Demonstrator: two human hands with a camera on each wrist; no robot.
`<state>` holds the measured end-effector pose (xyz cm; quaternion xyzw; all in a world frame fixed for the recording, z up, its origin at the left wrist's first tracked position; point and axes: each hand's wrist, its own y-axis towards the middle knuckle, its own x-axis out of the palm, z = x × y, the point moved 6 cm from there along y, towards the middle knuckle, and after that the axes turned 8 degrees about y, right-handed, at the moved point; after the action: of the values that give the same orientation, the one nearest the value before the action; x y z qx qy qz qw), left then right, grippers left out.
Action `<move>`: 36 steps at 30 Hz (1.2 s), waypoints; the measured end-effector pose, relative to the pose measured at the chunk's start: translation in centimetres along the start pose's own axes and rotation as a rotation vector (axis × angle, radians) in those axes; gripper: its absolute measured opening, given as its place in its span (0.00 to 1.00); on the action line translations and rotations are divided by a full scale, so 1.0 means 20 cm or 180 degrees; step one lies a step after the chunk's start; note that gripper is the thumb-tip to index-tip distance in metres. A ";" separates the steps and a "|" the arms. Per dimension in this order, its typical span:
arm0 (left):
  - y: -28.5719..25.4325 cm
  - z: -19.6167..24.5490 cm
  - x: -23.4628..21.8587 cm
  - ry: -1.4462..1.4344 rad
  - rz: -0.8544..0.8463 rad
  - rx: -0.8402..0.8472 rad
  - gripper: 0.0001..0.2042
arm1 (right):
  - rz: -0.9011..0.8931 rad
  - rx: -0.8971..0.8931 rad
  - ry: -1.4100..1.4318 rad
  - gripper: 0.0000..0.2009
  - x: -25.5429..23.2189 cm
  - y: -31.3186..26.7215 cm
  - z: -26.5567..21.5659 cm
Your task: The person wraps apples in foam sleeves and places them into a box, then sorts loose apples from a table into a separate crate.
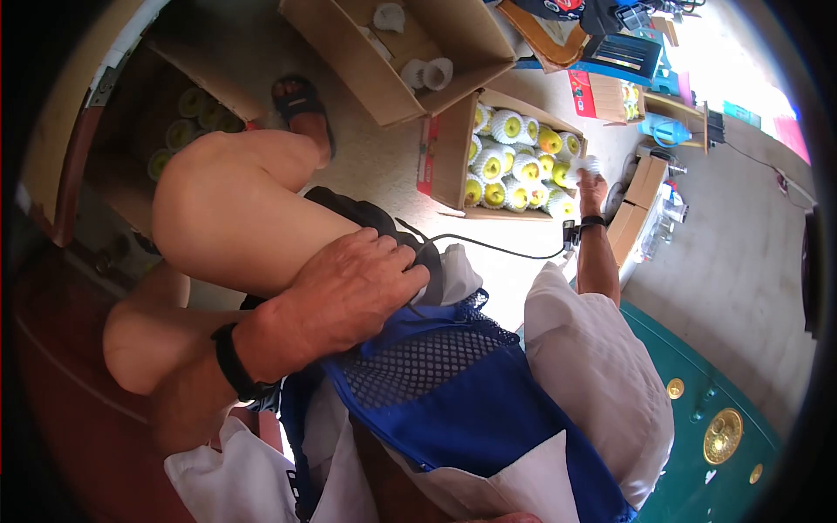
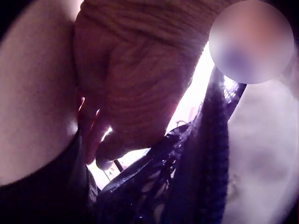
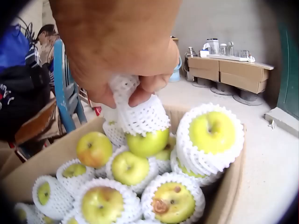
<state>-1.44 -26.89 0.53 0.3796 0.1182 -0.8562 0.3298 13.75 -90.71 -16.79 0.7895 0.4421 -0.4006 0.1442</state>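
My right hand [image 1: 593, 187] reaches over the near end of a cardboard box [image 1: 447, 161] full of yellow-green apples. In the right wrist view its thumb and fingers pinch the gathered end of a white foam net sleeve [image 3: 145, 114]. The sleeve's open end covers the top of an apple [image 3: 148, 143]. Around it sit several apples in foam nets; one apple [image 3: 174, 202] has brown spots, and a blushed apple [image 3: 94, 149] shows bare skin. My left hand [image 1: 344, 283] rests on my thigh beside the blue mesh cloth [image 1: 436, 362], holding nothing visible.
Beyond the apple box, a second carton [image 1: 384, 57] contains a few foam nets. Another box of wrapped apples [image 1: 187, 131] stands past my knee. A black cable [image 1: 497, 247] runs to my right wrist. Low cardboard boxes [image 3: 233, 73] carry jars and glasses by the wall.
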 end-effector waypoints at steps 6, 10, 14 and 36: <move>0.00 0.01 0.00 0.0058 -0.0019 -0.0002 0.09 | 0.0138 0.0407 -0.1705 0.24 -0.20 -0.07 -0.09; 0.00 0.01 0.00 0.0063 -0.0072 -0.0024 0.09 | 0.0151 0.0309 -0.2491 0.31 -0.20 -0.20 0.01; 0.00 0.02 0.00 0.0058 -0.0087 0.0004 0.09 | -0.0364 0.0397 -0.2490 0.45 -0.12 -0.38 0.05; 0.00 0.01 0.01 0.0085 -0.0031 -0.0010 0.08 | -0.1022 0.0421 -0.1217 0.17 -0.05 -0.29 0.02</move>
<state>-1.70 -27.04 0.54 0.3898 0.1258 -0.8525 0.3247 8.62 -88.29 -15.45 0.6268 0.4993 -0.5884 0.1077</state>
